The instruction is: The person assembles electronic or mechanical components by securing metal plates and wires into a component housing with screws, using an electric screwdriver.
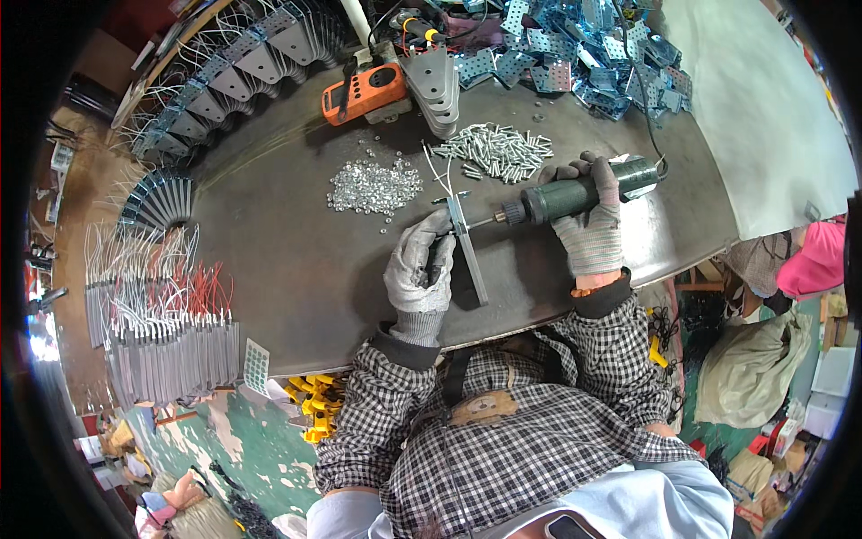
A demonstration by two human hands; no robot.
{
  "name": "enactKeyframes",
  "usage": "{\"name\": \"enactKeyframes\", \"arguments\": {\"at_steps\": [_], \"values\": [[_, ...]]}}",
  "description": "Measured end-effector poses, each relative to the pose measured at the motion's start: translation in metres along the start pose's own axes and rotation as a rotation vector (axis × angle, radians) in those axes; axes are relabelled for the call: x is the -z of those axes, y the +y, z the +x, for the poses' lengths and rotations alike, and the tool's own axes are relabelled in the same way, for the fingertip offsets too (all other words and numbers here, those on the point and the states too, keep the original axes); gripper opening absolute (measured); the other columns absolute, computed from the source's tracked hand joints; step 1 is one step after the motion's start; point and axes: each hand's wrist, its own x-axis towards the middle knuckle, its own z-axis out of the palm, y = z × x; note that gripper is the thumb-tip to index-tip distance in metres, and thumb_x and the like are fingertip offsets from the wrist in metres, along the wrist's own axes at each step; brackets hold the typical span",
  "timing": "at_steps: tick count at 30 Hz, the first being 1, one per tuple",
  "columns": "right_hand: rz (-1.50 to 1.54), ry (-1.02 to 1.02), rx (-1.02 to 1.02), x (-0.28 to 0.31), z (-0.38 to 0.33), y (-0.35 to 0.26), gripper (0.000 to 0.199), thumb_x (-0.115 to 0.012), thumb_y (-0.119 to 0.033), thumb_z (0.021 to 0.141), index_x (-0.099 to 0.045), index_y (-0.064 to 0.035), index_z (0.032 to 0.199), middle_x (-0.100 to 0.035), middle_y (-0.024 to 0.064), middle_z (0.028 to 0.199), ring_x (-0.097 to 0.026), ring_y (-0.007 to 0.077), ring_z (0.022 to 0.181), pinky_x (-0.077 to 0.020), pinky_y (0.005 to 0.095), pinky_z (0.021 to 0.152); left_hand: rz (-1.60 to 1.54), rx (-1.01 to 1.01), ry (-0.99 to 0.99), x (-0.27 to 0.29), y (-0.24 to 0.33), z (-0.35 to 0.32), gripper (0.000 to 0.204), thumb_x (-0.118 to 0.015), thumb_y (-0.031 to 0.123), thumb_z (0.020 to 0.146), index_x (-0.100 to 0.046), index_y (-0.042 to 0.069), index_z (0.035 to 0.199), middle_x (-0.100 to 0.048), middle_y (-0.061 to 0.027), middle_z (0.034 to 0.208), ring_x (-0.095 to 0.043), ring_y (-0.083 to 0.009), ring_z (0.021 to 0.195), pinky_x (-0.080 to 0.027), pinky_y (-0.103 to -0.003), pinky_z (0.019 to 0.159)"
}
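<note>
My right hand (pixel 590 220), in a grey knit glove with a striped cuff, is wrapped round a dark green electric screwdriver (pixel 558 199). Its thin bit points left and meets a flat grey metal bar (pixel 470 265) with white wires at its upper end. My left hand (pixel 421 266), gloved in grey, is closed on that bar near a small bracket at its top; the fingertips are partly hidden. Just beyond the bar lies a heap of silver screws (pixel 499 152). A spread of small nuts (pixel 373 186) sits to the left of it.
Blue perforated brackets (pixel 575 54) pile up at the far right. An orange meter (pixel 364 93) stands beside stacked grey plates (pixel 433 85). Rows of wired bars (pixel 171 359) line the left edge of the metal table (pixel 296 269). A black cord (pixel 639 85) runs down to the screwdriver.
</note>
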Motion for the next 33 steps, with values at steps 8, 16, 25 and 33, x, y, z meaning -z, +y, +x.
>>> {"name": "enactKeyframes", "arguments": {"at_steps": [8,16,25,33], "values": [[0.045,-0.025,-0.029,0.005,0.000,0.001,0.023,-0.075,-0.005,0.080,-0.059,-0.0047,0.098,-0.056,0.0027,0.091,-0.056,0.0168,0.086,-0.0489,0.0396,0.093,0.073,0.042,0.001,0.001,0.003,0.000,0.042,-0.065,-0.008,0.084,-0.057,0.000,0.124,-0.062,-0.0119,0.119,-0.063,-0.0171,0.101,-0.052,-0.029,0.086],[-0.063,-0.030,0.094,0.013,-0.001,0.009,0.032,-0.074,-0.014,0.083,-0.058,-0.0084,0.110,-0.052,-0.0008,0.088,-0.053,0.0142,0.086,-0.0468,0.0425,0.094,0.553,-0.199,-0.075,-0.007,0.018,0.000,0.051,-0.075,0.009,0.081,-0.055,0.003,0.128,-0.060,-0.0109,0.109,-0.062,-0.0225,0.095,-0.052,-0.033,0.084],[0.084,-0.232,0.001,0.015,0.013,0.014,0.027,-0.072,-0.018,0.086,-0.054,-0.0094,0.105,-0.044,-0.0039,0.081,-0.047,0.0112,0.077,-0.0444,0.0387,0.089,-0.063,0.517,-0.168,-0.010,0.009,0.013,0.022,-0.066,0.000,0.079,-0.045,0.006,0.074,-0.045,0.0000,0.063,-0.043,-0.0062,0.056,-0.041,-0.028,0.050],[-0.009,-0.236,-0.033,0.001,0.000,0.014,0.062,-0.078,-0.028,0.082,-0.046,-0.0064,0.131,-0.047,-0.0030,0.084,-0.048,0.0124,0.080,-0.0437,0.0392,0.092,-0.226,0.966,-0.356,0.020,0.034,0.050,0.021,-0.041,0.022,0.101,-0.058,0.010,0.098,-0.048,0.0030,0.069,-0.037,-0.0044,0.048,-0.029,-0.019,0.042]]}}
